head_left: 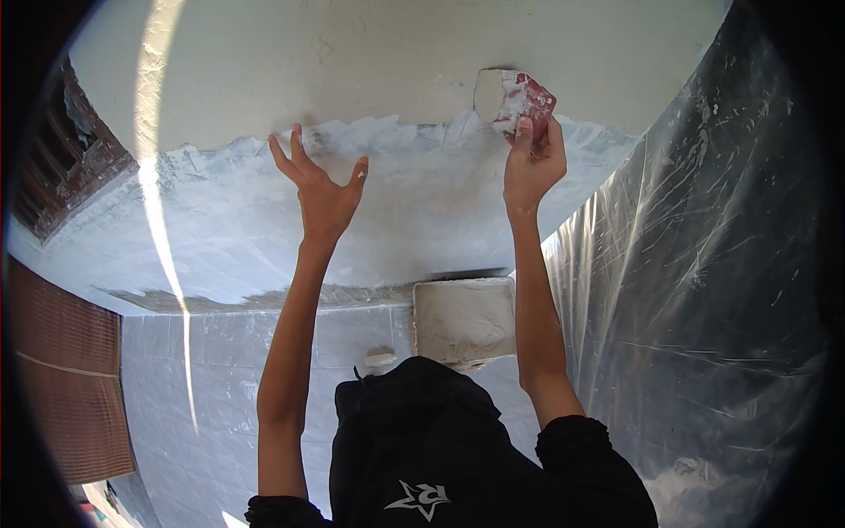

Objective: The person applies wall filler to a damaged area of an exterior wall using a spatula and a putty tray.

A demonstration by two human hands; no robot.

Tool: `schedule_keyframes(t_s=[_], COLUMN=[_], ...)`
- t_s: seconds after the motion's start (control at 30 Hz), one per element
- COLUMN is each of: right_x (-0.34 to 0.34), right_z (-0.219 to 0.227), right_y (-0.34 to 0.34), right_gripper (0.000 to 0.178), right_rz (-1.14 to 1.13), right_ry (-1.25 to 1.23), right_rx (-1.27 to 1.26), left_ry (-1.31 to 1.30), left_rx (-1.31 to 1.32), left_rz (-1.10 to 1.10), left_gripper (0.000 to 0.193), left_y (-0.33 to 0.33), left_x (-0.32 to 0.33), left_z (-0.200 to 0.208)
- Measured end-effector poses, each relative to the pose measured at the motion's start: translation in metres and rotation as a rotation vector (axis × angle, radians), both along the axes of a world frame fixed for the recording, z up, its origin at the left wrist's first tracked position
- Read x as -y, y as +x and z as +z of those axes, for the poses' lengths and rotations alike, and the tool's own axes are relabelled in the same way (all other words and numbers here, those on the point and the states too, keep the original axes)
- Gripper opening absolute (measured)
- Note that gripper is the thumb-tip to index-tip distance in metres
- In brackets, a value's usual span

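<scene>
My right hand (536,167) grips a red scraper (535,99) smeared with white putty, its wide pale blade lying against the wall (334,62). Left of it my left hand (326,189) is raised with fingers spread, holding nothing; its fingertips are at the wall near the edge of the wet putty, and I cannot tell whether they touch. A ragged band of wet white putty (378,132) runs across between the two hands, with a smooth cream coat above it and a bluish-white surface below.
A square tub (415,321) of putty stands on the grey tiled floor (238,352), with a small whitish block (380,357) beside it. Clear plastic sheeting (687,290) hangs along the right. At the left are a brown wooden louvre (66,150) and a brown slatted blind (70,370).
</scene>
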State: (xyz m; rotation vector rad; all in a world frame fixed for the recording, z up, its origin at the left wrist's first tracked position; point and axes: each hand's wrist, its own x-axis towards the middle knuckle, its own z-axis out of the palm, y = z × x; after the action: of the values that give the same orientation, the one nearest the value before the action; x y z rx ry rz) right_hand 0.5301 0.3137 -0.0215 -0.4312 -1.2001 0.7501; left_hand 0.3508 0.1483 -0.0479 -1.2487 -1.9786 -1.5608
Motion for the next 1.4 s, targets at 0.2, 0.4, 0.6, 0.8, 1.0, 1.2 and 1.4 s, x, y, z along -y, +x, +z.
schedule_keyframes(t_s=[0.2, 0.4, 0.6, 0.8, 1.0, 1.2, 1.4], right_x=[0.015, 0.012, 0.025, 0.023, 0.027, 0.044, 0.042], right_z=[0.001, 0.015, 0.01, 0.014, 0.002, 0.006, -0.001], right_y=[-0.026, -0.004, -0.03, -0.017, -0.04, -0.041, -0.054], right_gripper=[0.02, 0.015, 0.016, 0.018, 0.017, 0.018, 0.019], right_rz=[0.163, 0.084, 0.144, 0.101, 0.035, 0.087, -0.141], right_ry=[0.082, 0.001, 0.115, 0.09, 0.123, 0.078, 0.081], right_rx=[0.142, -0.035, 0.221, 0.004, 0.209, -0.07, 0.078], left_ry=[-0.027, -0.012, -0.048, -0.022, -0.022, 0.048, 0.019], left_rx=[0.012, -0.044, -0.219, -0.331, -0.458, -0.356, -0.356], left_rz=[0.01, 0.124, 0.12, 0.19, 0.241, 0.163, 0.156], left_gripper=[0.102, 0.086, 0.075, 0.066, 0.063, 0.06, 0.061], left_y=[0.008, 0.012, 0.006, -0.004, 0.0, -0.007, -0.006], left_x=[0.0, 0.012, 0.011, 0.013, 0.011, 0.018, 0.019], left_z=[0.008, 0.03, 0.042, 0.046, 0.047, 0.04, 0.043])
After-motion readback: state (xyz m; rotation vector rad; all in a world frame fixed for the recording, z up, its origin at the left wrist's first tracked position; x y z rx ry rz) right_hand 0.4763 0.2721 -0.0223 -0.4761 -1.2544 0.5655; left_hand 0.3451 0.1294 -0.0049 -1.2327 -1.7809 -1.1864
